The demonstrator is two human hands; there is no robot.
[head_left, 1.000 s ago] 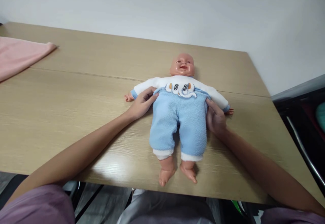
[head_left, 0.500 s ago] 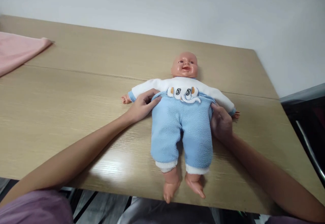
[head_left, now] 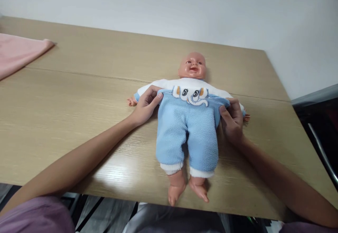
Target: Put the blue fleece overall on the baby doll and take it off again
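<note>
A baby doll (head_left: 192, 67) lies face up on the table, its head away from me and its bare feet close to the near edge. It wears a white top (head_left: 162, 83) and light blue fleece pants (head_left: 173, 127) with white cuffs and an elephant face at the front. My left hand (head_left: 146, 105) pinches the waistband's left side between thumb and fingers. On the other side, my right hand (head_left: 232, 120) grips the waistband's right corner. The band is stretched wide between both hands, over the lower part of the top.
The wooden table (head_left: 79, 102) has a seam running across it. A pink cloth (head_left: 21, 53) lies at the far left. Behind stands a white wall (head_left: 169, 11). Something dark with a metal bar (head_left: 320, 148) is beyond the right edge.
Both hands have pulled the waistband outward and slightly up, so it is wider at the right. The doll's legs and feet have shifted a little up and to the left.
</note>
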